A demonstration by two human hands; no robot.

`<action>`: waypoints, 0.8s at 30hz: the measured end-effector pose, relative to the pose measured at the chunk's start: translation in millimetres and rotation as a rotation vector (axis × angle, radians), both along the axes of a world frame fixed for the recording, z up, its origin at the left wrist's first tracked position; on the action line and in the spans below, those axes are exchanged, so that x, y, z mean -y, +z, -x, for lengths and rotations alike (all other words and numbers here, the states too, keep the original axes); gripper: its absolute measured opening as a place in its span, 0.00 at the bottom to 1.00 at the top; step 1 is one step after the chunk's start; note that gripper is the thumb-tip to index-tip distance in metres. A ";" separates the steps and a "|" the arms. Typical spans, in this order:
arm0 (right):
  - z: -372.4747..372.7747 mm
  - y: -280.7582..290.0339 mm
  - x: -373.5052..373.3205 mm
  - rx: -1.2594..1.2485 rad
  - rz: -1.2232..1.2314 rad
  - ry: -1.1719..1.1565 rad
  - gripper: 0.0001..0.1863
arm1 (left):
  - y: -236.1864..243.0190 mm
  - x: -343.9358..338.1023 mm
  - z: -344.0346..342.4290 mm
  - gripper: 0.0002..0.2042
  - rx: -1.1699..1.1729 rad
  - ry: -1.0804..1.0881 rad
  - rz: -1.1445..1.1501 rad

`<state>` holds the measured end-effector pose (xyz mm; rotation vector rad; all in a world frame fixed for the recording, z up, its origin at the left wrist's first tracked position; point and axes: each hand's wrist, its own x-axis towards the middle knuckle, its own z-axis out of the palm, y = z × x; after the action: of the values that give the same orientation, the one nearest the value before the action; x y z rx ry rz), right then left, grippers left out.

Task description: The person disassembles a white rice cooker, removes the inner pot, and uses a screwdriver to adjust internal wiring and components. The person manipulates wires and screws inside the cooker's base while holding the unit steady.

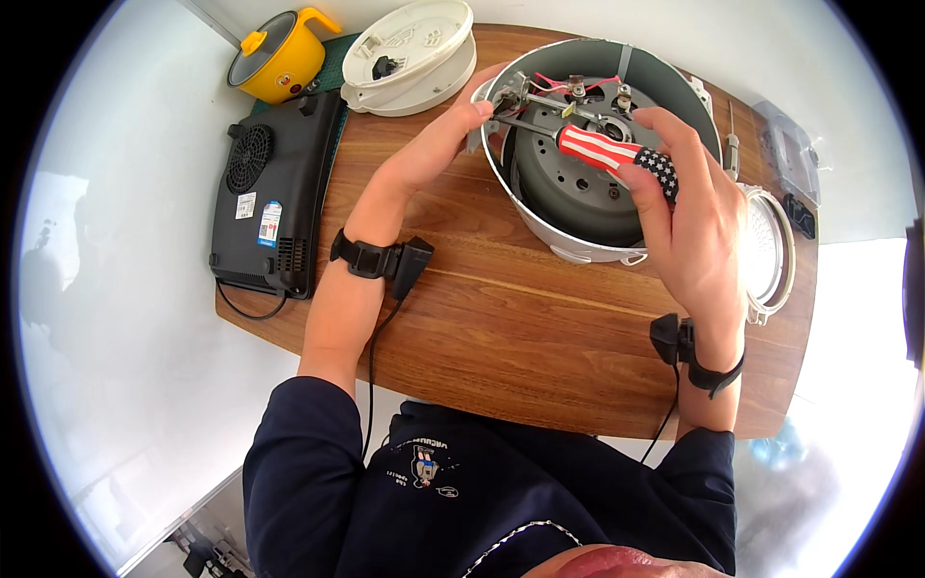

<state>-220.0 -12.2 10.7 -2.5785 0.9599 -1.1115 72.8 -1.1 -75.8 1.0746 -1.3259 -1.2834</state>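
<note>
My right hand (699,207) grips a screwdriver (602,149) with a red-and-white striped, starred handle. Its shaft runs left across a round metal appliance housing (568,236), which looks like an opened rice cooker. The shaft's end lies near a dark part and metal bracket at the left rim, beside my left thumb. My left hand (434,149) is closed on that rim, thumb inside; its other fingers are mostly hidden behind the wall. Inside sit a grey round plate (568,178) with holes, metal terminals (624,96) and red and white wires (551,85).
On the wooden table (482,318), an upturned black cooktop (275,193) and a yellow pot (279,63) stand left. A white lid (409,53) holds small dark parts. Rightward are a thin screwdriver (732,144), a clear plastic box (792,149) and a white ring-shaped part (771,255).
</note>
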 end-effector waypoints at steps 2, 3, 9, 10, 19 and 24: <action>1.5 2.2 1.0 0.060 -0.034 0.057 0.25 | -1.6 0.2 -1.1 0.37 0.006 0.007 0.002; 2.5 3.3 1.7 0.089 -0.050 0.085 0.25 | -2.5 0.4 -2.0 0.38 0.012 0.011 0.004; -0.7 6.1 -0.8 0.124 -0.069 0.142 0.25 | 0.0 -0.4 2.3 0.37 0.012 0.011 -0.004; 1.0 7.8 -3.3 0.081 -0.087 0.107 0.25 | 0.8 -0.9 3.6 0.37 0.009 0.018 -0.007; 6.6 7.1 2.3 0.049 -0.073 0.102 0.23 | -4.7 2.0 -2.3 0.37 0.040 0.017 -0.004; 9.6 7.8 6.8 0.010 -0.051 0.147 0.24 | -1.6 0.9 0.2 0.37 -0.007 -0.010 0.008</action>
<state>-229.6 -19.0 18.5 -2.5530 0.7722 -1.0462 72.5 -2.0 -77.4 1.0582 -1.3322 -1.2871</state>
